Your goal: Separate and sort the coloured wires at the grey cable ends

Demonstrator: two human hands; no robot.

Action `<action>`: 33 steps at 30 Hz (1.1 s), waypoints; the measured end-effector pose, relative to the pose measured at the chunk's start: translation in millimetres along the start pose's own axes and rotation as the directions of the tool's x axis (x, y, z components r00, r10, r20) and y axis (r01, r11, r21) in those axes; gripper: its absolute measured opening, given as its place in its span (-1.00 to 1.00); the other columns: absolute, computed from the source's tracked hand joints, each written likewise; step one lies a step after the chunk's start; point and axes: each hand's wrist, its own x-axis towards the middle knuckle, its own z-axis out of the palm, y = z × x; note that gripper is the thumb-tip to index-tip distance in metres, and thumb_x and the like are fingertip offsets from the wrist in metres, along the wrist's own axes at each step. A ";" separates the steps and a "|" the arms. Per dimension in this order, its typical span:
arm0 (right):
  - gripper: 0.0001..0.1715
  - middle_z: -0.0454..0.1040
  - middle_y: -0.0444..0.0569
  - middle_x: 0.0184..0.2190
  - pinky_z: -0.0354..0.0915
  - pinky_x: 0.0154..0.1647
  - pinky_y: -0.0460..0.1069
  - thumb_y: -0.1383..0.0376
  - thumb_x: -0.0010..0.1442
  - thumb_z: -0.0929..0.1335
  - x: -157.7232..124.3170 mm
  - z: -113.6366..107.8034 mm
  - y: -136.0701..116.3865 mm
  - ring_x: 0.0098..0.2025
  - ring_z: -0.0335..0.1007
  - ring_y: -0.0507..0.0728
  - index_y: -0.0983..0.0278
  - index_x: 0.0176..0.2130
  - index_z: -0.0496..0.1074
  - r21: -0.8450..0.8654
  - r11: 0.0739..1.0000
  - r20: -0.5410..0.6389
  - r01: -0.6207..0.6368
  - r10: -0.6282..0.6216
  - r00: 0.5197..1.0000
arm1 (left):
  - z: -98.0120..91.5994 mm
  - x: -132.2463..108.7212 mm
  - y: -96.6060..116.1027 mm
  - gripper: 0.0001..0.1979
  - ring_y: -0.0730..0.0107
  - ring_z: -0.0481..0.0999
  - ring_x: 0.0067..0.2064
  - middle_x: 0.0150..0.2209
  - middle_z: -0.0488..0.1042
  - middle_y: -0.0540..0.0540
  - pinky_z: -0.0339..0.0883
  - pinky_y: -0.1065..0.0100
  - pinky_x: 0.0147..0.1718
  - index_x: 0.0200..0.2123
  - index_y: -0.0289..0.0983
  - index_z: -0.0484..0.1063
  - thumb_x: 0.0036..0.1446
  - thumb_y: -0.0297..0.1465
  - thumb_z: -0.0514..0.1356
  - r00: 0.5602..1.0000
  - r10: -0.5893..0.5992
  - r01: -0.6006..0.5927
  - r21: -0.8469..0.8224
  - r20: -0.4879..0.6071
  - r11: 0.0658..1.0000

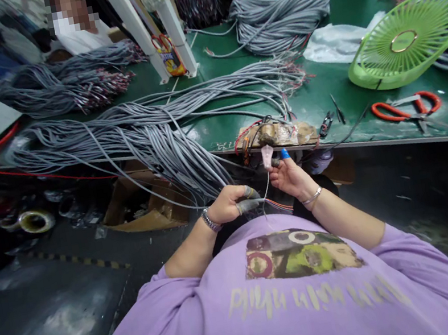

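Observation:
My left hand [232,203], with grey covers on thumb and finger, is closed around the end of a grey cable [185,204]. Thin orange, white and dark wires [280,205] fan out of that end, to the right of the fingertips. Just above, my right hand [290,177] has its fingers drawn together on a thin pale strand [267,185] that rises from the cable end. Blue tape covers its thumb tip. A pale pink piece [267,157] shows at its fingers; whether it is wrapped on a finger or held, I cannot tell.
A wooden block [304,133] with wires sits at the green bench's [217,128] edge. Bundled grey cables [126,130] hang over it at left. Orange-handled pliers [406,107], small cutters [326,124] and a green fan [405,40] lie right. A cardboard box [144,204] stands below. Other people are across the bench.

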 end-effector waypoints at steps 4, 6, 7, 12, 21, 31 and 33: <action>-0.44 0.47 -0.12 -0.51 0.13 -0.64 -0.16 -0.19 0.22 0.27 -5.4 0.5 -2.8 -0.62 0.19 -0.06 0.25 -0.34 0.40 -0.028 0.999 0.024 -0.028 0.029 0.999 | 5.5 -6.6 -3.8 -0.68 0.44 0.53 -0.42 -0.41 0.58 -0.14 0.43 0.45 -0.39 -0.27 -0.39 0.56 0.14 -0.20 0.29 0.989 -0.025 0.019 -0.041 -0.146 0.999; -0.43 0.47 -0.11 -0.49 0.15 -0.63 -0.16 -0.19 0.23 0.26 -7.6 3.7 -6.2 -0.60 0.21 -0.06 0.25 -0.33 0.41 -0.071 0.997 0.050 -0.031 0.035 0.998 | 10.6 -3.6 -7.0 -0.67 0.45 0.52 -0.43 -0.41 0.58 -0.13 0.43 0.46 -0.40 -0.27 -0.39 0.56 0.11 -0.19 0.31 0.972 -0.039 0.026 -0.060 -0.232 0.998; -0.42 0.48 -0.11 -0.49 0.15 -0.63 -0.15 -0.19 0.23 0.26 -8.2 6.2 -8.3 -0.60 0.22 -0.05 0.26 -0.32 0.42 -0.098 0.995 0.065 -0.031 0.037 0.997 | 13.2 -0.7 -8.3 -0.67 0.46 0.52 -0.42 -0.40 0.58 -0.13 0.43 0.46 -0.39 -0.27 -0.38 0.56 0.10 -0.19 0.31 0.962 -0.039 0.022 -0.066 -0.270 0.998; -0.51 0.49 -0.11 -0.49 0.19 -0.63 -0.15 -0.12 0.20 0.35 -5.3 21.8 -18.8 -0.60 0.25 -0.05 0.26 -0.32 0.42 -0.177 0.984 0.083 -0.003 0.017 0.996 | 21.4 18.3 -13.9 -0.65 0.49 0.48 -0.42 -0.40 0.56 -0.10 0.41 0.46 -0.38 -0.28 -0.38 0.55 0.09 -0.16 0.31 0.926 -0.045 0.011 -0.093 -0.374 0.996; -0.50 0.38 -0.18 -0.63 0.08 -0.73 -0.17 -0.05 -0.02 0.52 3.4 25.8 -12.3 -0.67 0.18 -0.08 0.28 -0.44 0.38 -0.230 0.962 0.032 0.144 -0.140 0.990 | 24.1 37.8 -24.7 -0.61 0.53 0.43 -0.44 -0.45 0.51 -0.02 0.39 0.42 -0.31 -0.30 -0.36 0.52 0.04 -0.10 0.33 0.897 -0.090 0.025 -0.154 -0.434 0.988; -0.39 0.41 -0.13 -0.60 0.14 -0.68 -0.12 -0.24 0.06 0.38 8.6 27.3 6.5 -0.64 0.21 -0.05 0.25 -0.47 0.36 -0.201 0.936 -0.020 0.288 -0.298 0.954 | 21.2 41.1 -28.6 -0.60 0.54 0.40 -0.46 -0.50 0.47 -0.01 0.38 0.45 -0.38 -0.30 -0.36 0.51 0.05 -0.10 0.33 0.906 -0.097 0.032 -0.162 -0.412 0.986; -0.39 0.46 -0.10 -0.56 0.19 -0.66 -0.11 -0.24 0.06 0.38 9.6 28.7 5.3 -0.64 0.24 -0.04 0.26 -0.41 0.40 -0.153 0.964 0.018 0.219 -0.219 0.976 | 20.7 40.5 -29.9 -0.61 0.53 0.43 -0.44 -0.47 0.49 -0.03 0.38 0.44 -0.36 -0.29 -0.36 0.52 0.06 -0.11 0.32 0.915 -0.083 0.025 -0.149 -0.396 0.989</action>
